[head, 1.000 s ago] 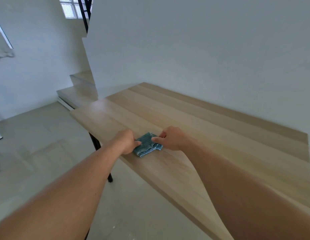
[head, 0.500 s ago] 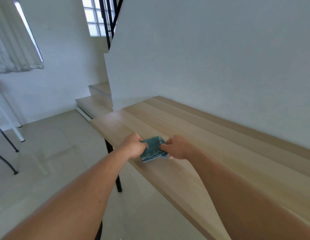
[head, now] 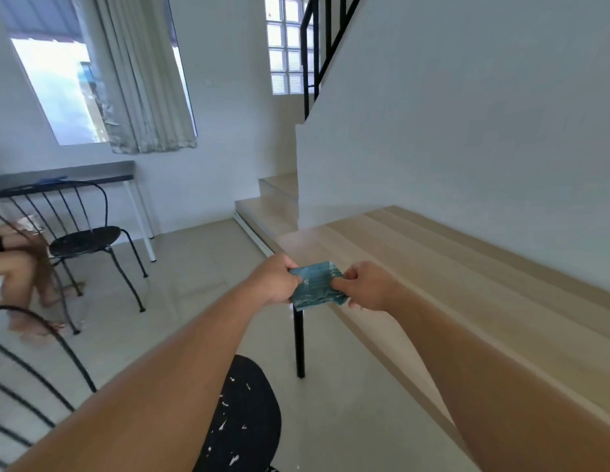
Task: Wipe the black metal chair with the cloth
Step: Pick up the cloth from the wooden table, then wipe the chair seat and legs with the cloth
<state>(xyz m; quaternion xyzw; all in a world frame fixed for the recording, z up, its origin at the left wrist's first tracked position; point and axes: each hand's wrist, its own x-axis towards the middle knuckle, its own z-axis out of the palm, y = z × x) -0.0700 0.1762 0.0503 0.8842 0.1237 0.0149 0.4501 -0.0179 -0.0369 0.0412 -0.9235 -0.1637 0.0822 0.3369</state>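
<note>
A folded teal cloth [head: 316, 284] hangs in the air just off the corner of the wooden table [head: 450, 267]. My left hand [head: 274, 281] grips its left edge and my right hand [head: 366, 286] pinches its right edge. Directly below my left forearm is a black metal chair [head: 249, 420] with white flecks on its round seat; its wire back [head: 31, 369] curves at the lower left. My arm hides part of the seat.
A second black metal chair [head: 87, 238] stands at the left by a grey desk [head: 75, 173], with a seated person's legs [head: 14, 270] beside it. The table's black leg [head: 298, 342] stands on the tiled floor. Stairs [head: 266, 206] rise behind.
Both hands have lifted the cloth off the tabletop and carried it past the table's corner. The view has swung left and down, bringing the black chairs into sight.
</note>
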